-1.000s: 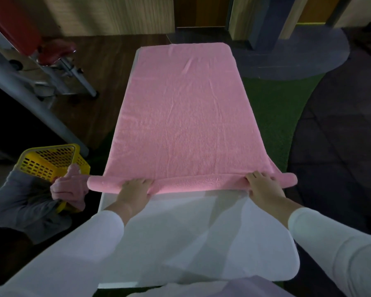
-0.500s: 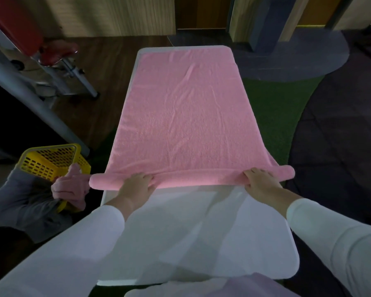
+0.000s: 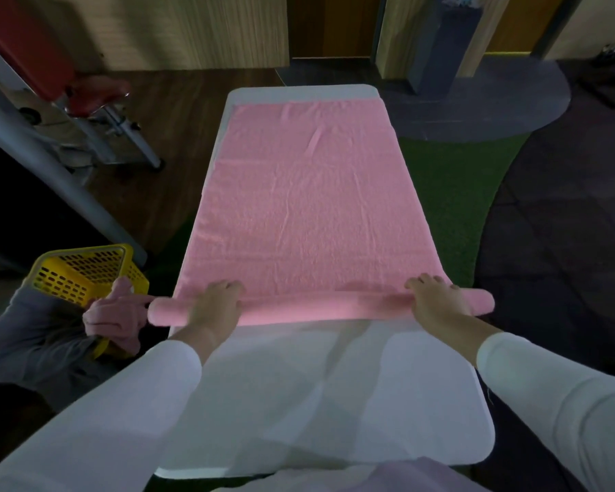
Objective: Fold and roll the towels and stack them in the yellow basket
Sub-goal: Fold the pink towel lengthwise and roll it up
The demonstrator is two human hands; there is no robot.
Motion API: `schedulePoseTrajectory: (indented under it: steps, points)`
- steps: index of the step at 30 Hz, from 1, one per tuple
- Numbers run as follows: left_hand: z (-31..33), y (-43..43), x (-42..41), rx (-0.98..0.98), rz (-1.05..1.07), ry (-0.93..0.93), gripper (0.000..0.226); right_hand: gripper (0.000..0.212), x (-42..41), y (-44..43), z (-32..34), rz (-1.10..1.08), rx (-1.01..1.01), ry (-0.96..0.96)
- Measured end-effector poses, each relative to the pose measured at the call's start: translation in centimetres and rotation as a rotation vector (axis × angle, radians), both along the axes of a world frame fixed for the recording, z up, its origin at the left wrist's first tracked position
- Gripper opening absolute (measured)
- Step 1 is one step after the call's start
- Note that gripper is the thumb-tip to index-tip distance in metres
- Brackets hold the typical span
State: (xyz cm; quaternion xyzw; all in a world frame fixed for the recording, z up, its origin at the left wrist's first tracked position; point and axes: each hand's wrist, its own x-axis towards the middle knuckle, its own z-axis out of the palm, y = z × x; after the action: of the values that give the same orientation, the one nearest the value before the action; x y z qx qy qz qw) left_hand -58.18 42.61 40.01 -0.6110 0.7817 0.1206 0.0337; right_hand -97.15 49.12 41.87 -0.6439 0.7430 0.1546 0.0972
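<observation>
A pink towel (image 3: 309,197) lies flat along a white table (image 3: 334,403). Its near end is rolled into a tube (image 3: 320,308) that sticks out past both table sides. My left hand (image 3: 215,307) presses on the left part of the roll, fingers curled over it. On the right part rests my right hand (image 3: 437,300), fingers over the top. The yellow basket (image 3: 82,275) stands on the floor to the left of the table, partly hidden by another person's hand.
Another person's hand (image 3: 116,314) in a grey sleeve rests by the basket, a finger touching the roll's left end. Gym equipment with a red seat (image 3: 96,94) stands at the back left. Green turf (image 3: 451,193) lies right of the table.
Both hands have pushed the roll away from me along the table. The roll is a little thicker and more white table shows in front of it.
</observation>
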Motion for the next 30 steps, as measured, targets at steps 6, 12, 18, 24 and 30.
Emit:
schedulePoseTrajectory:
  steps: [6, 12, 18, 24, 30]
  points:
    - [-1.1, 1.1, -0.1, 0.144, -0.094, -0.100, 0.053, 0.037, 1.0, 1.5, -1.5, 0.047, 0.085, -0.093]
    - [0.9, 0.1, -0.7, 0.428, -0.115, -0.256, 0.044, 0.012, 0.4, 1.3, -0.6, 0.123, 0.182, -0.164]
    - [0.8, 0.3, 0.2, 0.095, -0.010, -0.090, 0.031, 0.030, 0.1, 0.1, 0.4, -0.018, 0.084, -0.062]
    - [-1.4, 2.9, -0.6, 0.123, -0.092, 0.072, 0.053, 0.037, 1.1, 2.3, -1.2, 0.017, 0.166, -0.093]
    - [0.7, 1.8, -0.5, 0.332, -0.148, -0.106, 0.046, 0.007, 0.4, 2.1, 0.1, 0.070, 0.328, -0.137]
